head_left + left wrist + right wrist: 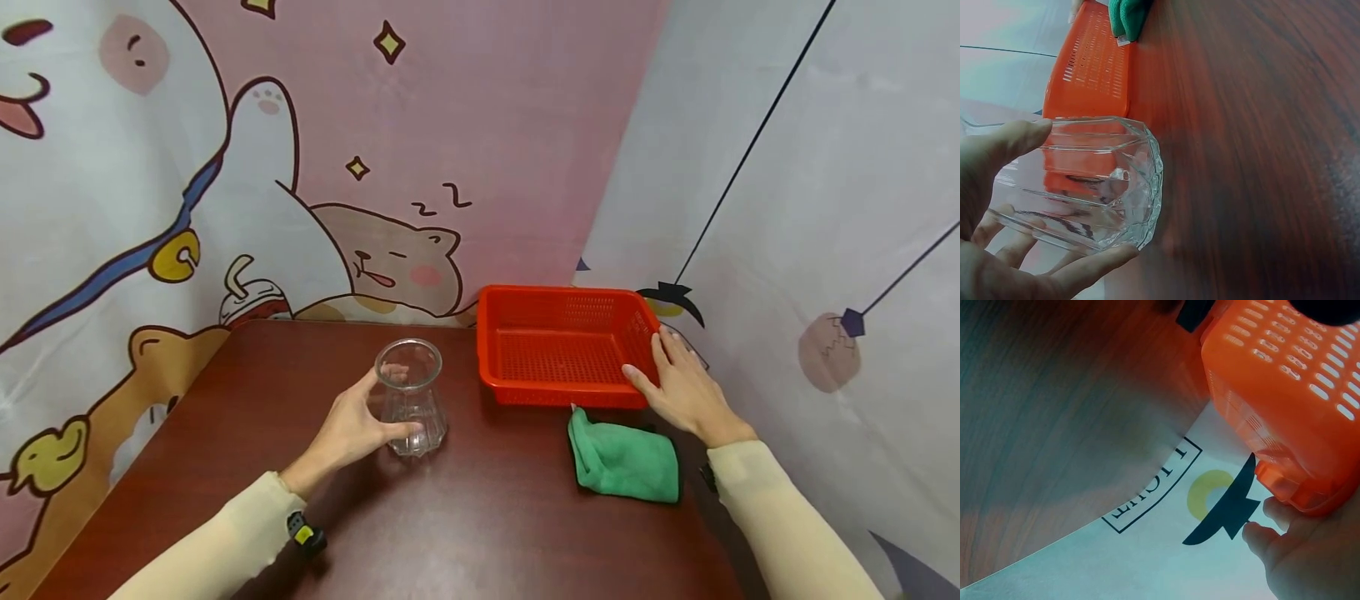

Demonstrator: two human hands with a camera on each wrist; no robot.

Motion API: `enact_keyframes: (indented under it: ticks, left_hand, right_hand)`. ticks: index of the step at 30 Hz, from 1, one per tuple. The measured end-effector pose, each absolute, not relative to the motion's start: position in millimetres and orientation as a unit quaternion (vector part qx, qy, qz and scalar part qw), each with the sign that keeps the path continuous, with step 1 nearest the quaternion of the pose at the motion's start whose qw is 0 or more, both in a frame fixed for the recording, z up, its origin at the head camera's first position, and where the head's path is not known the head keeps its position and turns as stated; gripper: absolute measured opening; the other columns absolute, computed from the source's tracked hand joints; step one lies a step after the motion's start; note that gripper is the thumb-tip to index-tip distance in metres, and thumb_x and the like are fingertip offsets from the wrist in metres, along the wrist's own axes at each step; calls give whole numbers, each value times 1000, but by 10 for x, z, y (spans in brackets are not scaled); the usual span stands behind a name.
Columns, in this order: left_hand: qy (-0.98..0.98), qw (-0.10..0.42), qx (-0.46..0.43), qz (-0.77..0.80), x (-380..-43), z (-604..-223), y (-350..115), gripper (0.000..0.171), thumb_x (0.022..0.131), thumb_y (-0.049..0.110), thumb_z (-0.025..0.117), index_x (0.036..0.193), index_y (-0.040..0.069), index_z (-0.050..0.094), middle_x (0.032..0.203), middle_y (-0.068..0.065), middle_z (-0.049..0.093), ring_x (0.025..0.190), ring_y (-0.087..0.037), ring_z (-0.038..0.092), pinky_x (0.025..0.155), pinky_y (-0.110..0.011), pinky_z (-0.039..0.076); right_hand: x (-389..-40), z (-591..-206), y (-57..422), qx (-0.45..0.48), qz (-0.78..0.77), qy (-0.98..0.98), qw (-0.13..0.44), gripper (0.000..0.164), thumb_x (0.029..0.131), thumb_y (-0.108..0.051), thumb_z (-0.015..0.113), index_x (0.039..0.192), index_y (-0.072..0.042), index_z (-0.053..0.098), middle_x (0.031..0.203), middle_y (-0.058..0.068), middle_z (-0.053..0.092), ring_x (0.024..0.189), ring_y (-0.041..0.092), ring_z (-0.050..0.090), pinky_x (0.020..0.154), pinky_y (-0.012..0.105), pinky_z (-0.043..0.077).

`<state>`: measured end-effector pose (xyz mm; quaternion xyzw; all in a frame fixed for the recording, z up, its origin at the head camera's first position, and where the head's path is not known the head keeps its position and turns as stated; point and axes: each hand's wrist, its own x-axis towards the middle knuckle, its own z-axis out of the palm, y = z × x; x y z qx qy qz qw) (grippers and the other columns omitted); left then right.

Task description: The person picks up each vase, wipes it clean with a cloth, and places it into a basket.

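Note:
A clear glass vase (417,412) with a flared rim and faceted sides stands upright left of the table's middle. My left hand (352,429) grips it from the left, thumb on the near side and fingers round the far side. In the left wrist view, the thumb and fingers spread along the vase's faceted wall (1097,147). At the back right is a red perforated plastic basket (562,395). My right hand (690,396) holds its right rim, with the thumb over the inner side and fingers outside. Fingertips (1260,537) show beside the rim in the right wrist view.
A folded green cloth (628,460) lies on the table just in front of the basket. The dark red-brown wooden table (480,517) meets cartoon-printed wall sheets (525,150) at the back and right.

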<state>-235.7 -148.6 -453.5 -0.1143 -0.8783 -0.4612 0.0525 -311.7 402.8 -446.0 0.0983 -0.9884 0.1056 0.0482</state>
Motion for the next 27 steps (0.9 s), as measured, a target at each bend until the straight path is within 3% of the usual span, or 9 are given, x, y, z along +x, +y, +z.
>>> enact_keyframes:
  ticks: [5, 13, 19, 27]
  left_hand:
    - [-881, 67, -114, -453, -2370, -4520, -1471, 91, 66, 41, 104, 144, 32, 59, 130, 6, 74, 116, -27, 76, 95, -55, 60]
    - [-877, 134, -164, -432, -2383, -4470, -1438, 93, 64, 35, 106, 145, 24, 61, 131, 4, 74, 126, -20, 69, 104, -53, 54]
    - [-871, 162, -173, -430, -2408, -4289, -1418, 92, 65, 40, 105, 145, 27, 61, 131, 4, 73, 128, -17, 66, 107, -50, 52]
    - [-861, 192, -187, -433, -2522, -3989, -1344, 89, 66, 42, 104, 143, 26, 62, 136, 5, 68, 124, -21, 67, 101, -52, 57]
  right_hand:
    - [-3122, -4449, 4019, 97, 102, -989, 42, 104, 104, -76, 36, 169, 2, 16, 179, 24, 4, 165, 49, 4, 129, 71, 11]
    - [-3110, -4427, 4013, 106, 100, -988, 51, 102, 106, -74, 36, 168, 5, 19, 179, 26, 6, 165, 50, 5, 128, 72, 13]
    - [-3127, -4431, 4018, 106, 96, -989, 50, 101, 106, -73, 36, 168, 5, 18, 178, 27, 7, 165, 50, 5, 129, 72, 12]
    - [-3128, -4430, 4014, 103, 99, -989, 49, 101, 106, -73, 36, 168, 5, 17, 178, 26, 7, 165, 50, 4, 129, 71, 12]
